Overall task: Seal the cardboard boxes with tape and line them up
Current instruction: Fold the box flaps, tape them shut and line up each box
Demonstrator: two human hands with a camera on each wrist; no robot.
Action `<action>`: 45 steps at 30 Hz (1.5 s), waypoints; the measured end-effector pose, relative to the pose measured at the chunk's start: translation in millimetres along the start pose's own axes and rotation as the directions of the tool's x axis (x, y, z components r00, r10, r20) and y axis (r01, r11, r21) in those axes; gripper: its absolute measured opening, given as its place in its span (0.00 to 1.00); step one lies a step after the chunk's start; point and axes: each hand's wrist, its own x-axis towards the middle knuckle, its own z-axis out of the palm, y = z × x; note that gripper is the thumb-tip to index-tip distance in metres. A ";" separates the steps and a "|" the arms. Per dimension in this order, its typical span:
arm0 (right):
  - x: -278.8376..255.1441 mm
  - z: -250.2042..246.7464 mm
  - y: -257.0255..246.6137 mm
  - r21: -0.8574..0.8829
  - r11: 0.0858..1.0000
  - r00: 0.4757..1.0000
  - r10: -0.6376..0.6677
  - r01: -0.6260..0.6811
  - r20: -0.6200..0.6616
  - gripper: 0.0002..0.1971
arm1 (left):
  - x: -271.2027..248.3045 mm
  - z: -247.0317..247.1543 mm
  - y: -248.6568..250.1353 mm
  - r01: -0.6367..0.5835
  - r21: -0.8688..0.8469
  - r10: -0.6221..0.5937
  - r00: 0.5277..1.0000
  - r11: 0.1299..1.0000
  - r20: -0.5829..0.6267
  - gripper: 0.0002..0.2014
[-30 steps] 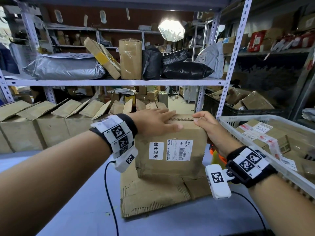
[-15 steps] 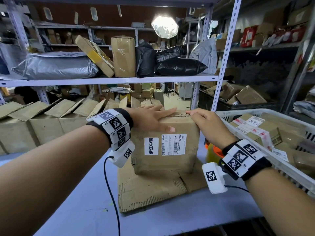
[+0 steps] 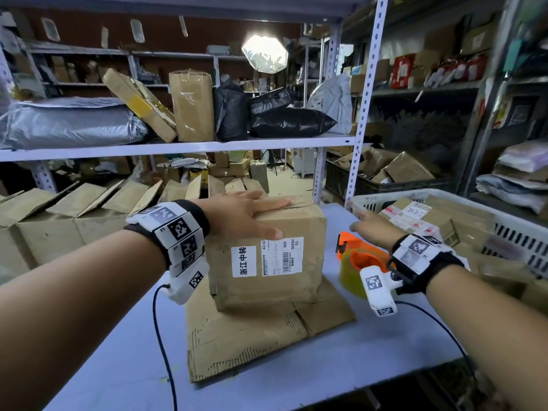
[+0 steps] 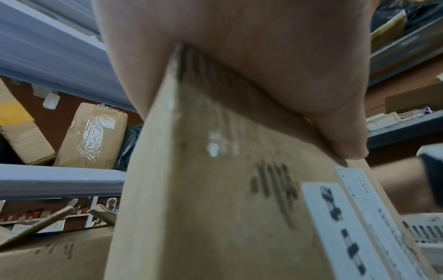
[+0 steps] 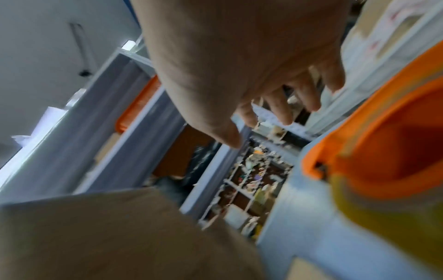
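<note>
A brown cardboard box (image 3: 275,280) with white shipping labels stands on a flattened sheet of cardboard (image 3: 252,339) on the table. My left hand (image 3: 249,215) lies flat on the box's top, fingers straight and thumb down the front face; the left wrist view shows the palm (image 4: 263,66) pressing the box's edge (image 4: 215,189). My right hand (image 3: 370,229) hovers open and empty to the right of the box, above an orange tape dispenser (image 3: 358,256) with a yellowish roll. In the right wrist view its fingers (image 5: 282,106) are spread, with the dispenser (image 5: 383,151) just beside them.
A row of open cardboard boxes (image 3: 89,215) stands at the left rear of the grey table (image 3: 370,366). A white plastic crate (image 3: 504,232) full of parcels sits at the right. A shelf board (image 3: 178,148) loaded with parcels runs overhead, with a shelf upright (image 3: 358,137) behind the box.
My right hand has left the box's top right corner and moved right, over the tape dispenser. The left hand stays flat on the box. The view has shifted, uncovering the dispenser.
</note>
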 end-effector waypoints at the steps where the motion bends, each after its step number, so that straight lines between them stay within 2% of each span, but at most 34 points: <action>1: 3.2 -1.5 14.1 -0.129 0.986 0.994 0.112 -0.109 0.018 0.09 | 0.3 0.6 0.0 -0.002 0.009 0.002 1.000 1.000 -0.003 0.37; 2: 4.9 -1.0 28.1 -0.221 0.953 0.976 0.216 -0.205 0.027 0.08 | 1.0 1.1 0.1 -0.002 0.014 0.002 1.000 1.000 -0.002 0.37; 4: 6.2 1.7 47.7 -0.261 0.899 0.927 0.373 -0.352 0.031 0.12 | 2.1 1.3 0.0 0.004 0.010 -0.004 1.000 1.000 0.001 0.37; 6: 9.7 3.3 58.1 -0.315 0.866 0.910 0.414 -0.388 0.017 0.13 | 2.7 1.4 -0.5 0.003 0.004 -0.003 1.000 1.000 0.002 0.37; 9: 12.1 8.8 62.3 -0.261 0.893 0.920 0.390 -0.367 0.039 0.16 | 2.4 1.8 -0.4 -0.004 -0.002 0.004 1.000 1.000 -0.005 0.37; 12: 15.1 18.2 61.2 0.041 0.937 0.924 0.334 -0.347 0.186 0.21 | 0.7 2.5 -0.8 -0.003 -0.007 0.003 1.000 1.000 -0.020 0.37; 14: 18.3 24.3 56.0 0.330 0.890 0.946 0.267 -0.315 0.182 0.21 | -0.1 3.0 -0.5 -0.007 -0.018 0.006 1.000 1.000 -0.028 0.38; 15: 19.2 26.2 48.3 0.470 0.837 0.959 0.240 -0.282 0.148 0.19 | -0.6 3.3 -0.6 -0.009 -0.023 0.008 1.000 1.000 -0.030 0.38; 17: 20.4 23.5 26.8 0.627 0.760 0.980 0.195 -0.169 0.028 0.14 | -1.0 3.7 -1.4 -0.011 -0.030 0.010 0.999 0.999 -0.034 0.38; 20: 20.0 4.7 -7.2 0.667 0.742 0.962 0.125 0.071 -0.242 0.11 | -1.0 3.6 -2.0 -0.010 -0.027 0.009 0.999 1.000 -0.040 0.38; 22: 12.4 -10.9 -30.8 0.625 0.740 0.916 0.028 0.250 -0.400 0.11 | -0.8 3.2 -1.2 -0.011 -0.026 0.010 0.999 1.000 -0.041 0.38; 24: 0.2 -22.4 -56.0 0.565 0.712 0.863 -0.117 0.418 -0.490 0.14 | -1.8 2.9 -0.4 -0.010 -0.028 0.009 0.999 1.000 -0.043 0.38; 26: -11.1 -28.0 -79.0 0.478 0.670 0.795 -0.294 0.568 -0.531 0.14 | -3.1 2.9 0.4 -0.010 -0.037 0.008 0.999 0.999 -0.044 0.38; 28: -18.9 -28.3 -98.3 0.250 0.725 0.722 -0.461 0.641 -0.515 0.10 | -4.4 2.8 0.9 -0.011 -0.042 0.009 0.999 0.999 -0.049 0.38; 30: -20.6 -24.7 -110.7 -0.079 0.778 0.672 -0.584 0.623 -0.455 0.13 | -4.9 2.9 1.3 -0.010 -0.034 0.008 0.999 0.999 -0.049 0.38; 32: -21.6 -21.4 -119.6 -0.273 0.781 0.660 -0.622 0.562 -0.420 0.16 | -4.5 3.4 1.5 -0.004 -0.020 0.003 0.999 1.000 -0.047 0.39; 37: -23.5 -20.8 -135.3 -0.391 0.717 0.651 -0.693 0.577 -0.311 0.18 | -2.8 4.3 -3.3 -0.005 -0.038 0.003 0.999 0.999 -0.053 0.42; 41: -26.4 -21.7 -143.8 -0.424 0.686 0.616 -0.723 0.591 -0.312 0.19 | -3.4 4.8 -6.5 -0.009 -0.057 0.006 0.999 0.998 -0.053 0.42; 45: -27.2 -17.3 -147.2 -0.515 0.650 0.614 -0.742 0.559 -0.270 0.20 | -1.1 6.7 -6.3 -0.009 -0.055 0.005 0.998 0.998 -0.064 0.42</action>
